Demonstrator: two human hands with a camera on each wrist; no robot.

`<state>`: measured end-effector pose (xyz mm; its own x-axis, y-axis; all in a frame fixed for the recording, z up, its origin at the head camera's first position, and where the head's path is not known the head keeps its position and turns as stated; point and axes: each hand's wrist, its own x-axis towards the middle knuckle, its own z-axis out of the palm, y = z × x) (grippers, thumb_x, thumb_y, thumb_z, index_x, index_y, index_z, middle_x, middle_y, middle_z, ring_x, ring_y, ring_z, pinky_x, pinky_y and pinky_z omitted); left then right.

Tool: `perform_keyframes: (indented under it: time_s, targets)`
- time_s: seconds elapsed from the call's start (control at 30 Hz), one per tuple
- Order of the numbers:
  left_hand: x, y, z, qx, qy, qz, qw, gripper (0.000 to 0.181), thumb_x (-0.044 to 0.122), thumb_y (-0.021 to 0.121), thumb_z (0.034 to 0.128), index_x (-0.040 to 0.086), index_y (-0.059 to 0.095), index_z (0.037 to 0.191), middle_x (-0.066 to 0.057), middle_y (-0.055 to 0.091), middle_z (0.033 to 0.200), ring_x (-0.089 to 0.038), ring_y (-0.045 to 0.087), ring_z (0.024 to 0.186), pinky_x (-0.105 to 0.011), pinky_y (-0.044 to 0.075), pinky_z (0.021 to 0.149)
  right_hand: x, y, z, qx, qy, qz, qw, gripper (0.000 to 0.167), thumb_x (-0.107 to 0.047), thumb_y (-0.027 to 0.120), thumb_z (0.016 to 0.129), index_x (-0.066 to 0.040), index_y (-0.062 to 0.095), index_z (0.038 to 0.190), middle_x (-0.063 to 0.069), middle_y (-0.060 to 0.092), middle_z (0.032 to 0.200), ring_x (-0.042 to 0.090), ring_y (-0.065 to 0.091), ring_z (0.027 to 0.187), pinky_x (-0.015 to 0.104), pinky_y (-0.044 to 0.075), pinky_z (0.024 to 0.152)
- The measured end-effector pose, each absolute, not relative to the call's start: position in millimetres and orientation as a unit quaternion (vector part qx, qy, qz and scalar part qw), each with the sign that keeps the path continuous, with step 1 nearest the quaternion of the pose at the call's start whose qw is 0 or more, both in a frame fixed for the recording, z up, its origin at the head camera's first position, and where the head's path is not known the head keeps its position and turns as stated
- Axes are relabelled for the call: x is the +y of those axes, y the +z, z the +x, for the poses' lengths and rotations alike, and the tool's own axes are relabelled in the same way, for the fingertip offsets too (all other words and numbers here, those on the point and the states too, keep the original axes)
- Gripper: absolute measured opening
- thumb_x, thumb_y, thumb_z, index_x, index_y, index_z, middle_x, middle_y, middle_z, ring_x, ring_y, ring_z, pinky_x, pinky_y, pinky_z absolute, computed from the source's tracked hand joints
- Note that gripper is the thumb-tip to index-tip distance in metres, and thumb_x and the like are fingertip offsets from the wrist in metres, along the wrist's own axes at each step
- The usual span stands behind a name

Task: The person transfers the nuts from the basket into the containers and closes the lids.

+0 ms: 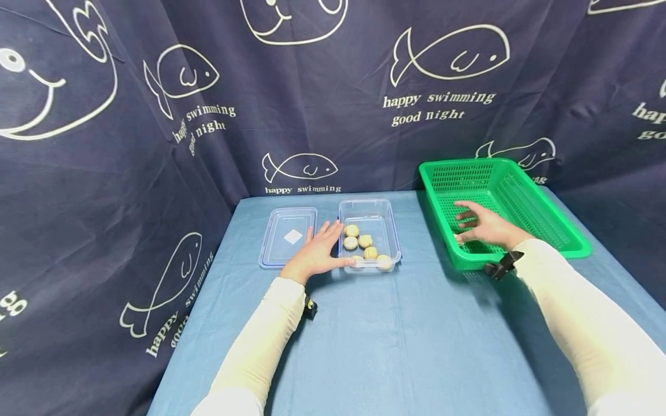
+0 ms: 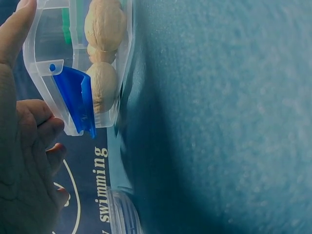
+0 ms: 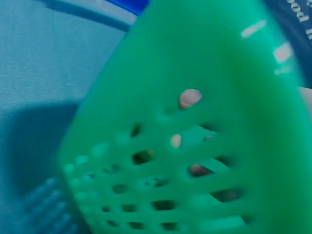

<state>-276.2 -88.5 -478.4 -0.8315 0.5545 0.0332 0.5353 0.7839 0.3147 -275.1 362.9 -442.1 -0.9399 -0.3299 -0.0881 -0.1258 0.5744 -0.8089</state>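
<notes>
In the head view my left hand [image 1: 318,254] spreads at the left front corner of a clear plastic food box [image 1: 389,231]. Its thumb lies along the front rim and its fingers reach the left side, beside a blue latch [image 2: 75,100]. Several walnuts [image 1: 370,253] lie inside the box, mostly to the left and front. My right hand [image 1: 489,225] reaches over the near left side of a green plastic basket [image 1: 541,199], thumb and index finger apart. A small pale thing, not clear, shows by the thumb. Through the basket's slots in the right wrist view, fingertips [image 3: 189,98] are partly visible.
A clear lid with a blue seal [image 1: 278,231] lies left of the box, a white square on it. Blue cloth [image 1: 364,341] covers the table. Dark printed curtains [image 1: 333,115] hang behind and to both sides.
</notes>
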Motion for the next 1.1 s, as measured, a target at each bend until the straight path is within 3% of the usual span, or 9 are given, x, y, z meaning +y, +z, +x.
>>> perform_keyframes:
  time_s: [0.23,0.67,0.87,1.1]
  targets:
    - [-88,-479,-274,0.94,0.169,0.293,0.034,0.107,0.073,0.06,0.0855,0.008,0.023,0.162,-0.008,0.017,0.169,-0.034,0.013,0.155,-0.063,0.001,0.12,363,-441,-275,0.873,-0.451,-0.135,0.126,0.102,0.002,0.081,0.082,-0.002,0.015,0.16,0.037,0.043,0.144,0.056,0.046,0.13,0.037,0.057,0.088]
    - [-90,-479,-274,0.943,0.173,0.284,0.029,0.108,0.074,0.06,0.0847,0.01,0.021,0.162,-0.003,0.013,0.169,-0.033,0.013,0.155,-0.062,0.001,0.121,362,-453,-283,0.878,-0.426,-0.173,0.133,0.093,0.013,0.075,0.08,0.009,0.019,0.155,0.041,0.051,0.131,0.056,0.056,0.118,0.037,0.059,0.083]
    - [-89,-478,-274,0.944,0.17,0.28,0.033,0.108,0.076,0.058,0.0847,0.014,0.018,0.163,-0.003,0.013,0.17,-0.03,0.011,0.156,-0.061,0.001,0.121,359,-454,-281,0.882,-0.41,-0.18,0.147,0.084,0.014,0.071,0.082,0.012,0.023,0.152,0.036,0.057,0.122,0.051,0.06,0.112,0.034,0.059,0.078]
    - [-88,-479,-273,0.944,0.166,0.284,0.033,0.108,0.076,0.059,0.0845,0.012,0.02,0.163,-0.004,0.015,0.169,-0.03,0.013,0.155,-0.062,0.002,0.121,355,-455,-280,0.912,-0.329,-0.189,0.158,0.079,0.01,0.07,0.083,0.015,0.026,0.149,0.028,0.063,0.113,0.046,0.064,0.107,0.039,0.058,0.077]
